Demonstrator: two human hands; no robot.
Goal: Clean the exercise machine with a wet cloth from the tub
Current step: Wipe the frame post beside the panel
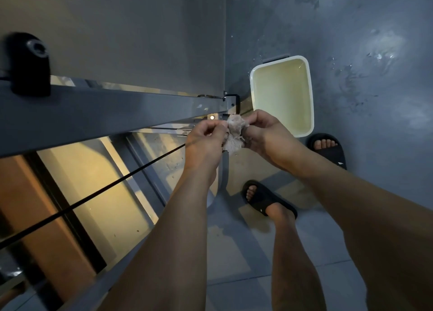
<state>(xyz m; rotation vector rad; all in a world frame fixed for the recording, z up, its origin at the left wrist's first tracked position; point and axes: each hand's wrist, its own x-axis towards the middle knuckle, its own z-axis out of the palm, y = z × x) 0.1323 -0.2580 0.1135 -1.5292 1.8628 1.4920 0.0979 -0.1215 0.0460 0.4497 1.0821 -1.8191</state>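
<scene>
step: fixing cloth [234, 132] | grip: left hand [206, 136], right hand [263, 132] both pinch it | tub [251, 86]: 1 o'clock | next: maybe wipe machine bar [93, 116], 9 o'clock

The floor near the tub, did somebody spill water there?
Yes, it looks splashed. Shiny wet patches and droplets lie on the dark floor to the right of the white tub, which holds yellowish water. They may be drips from the cloth.
</scene>
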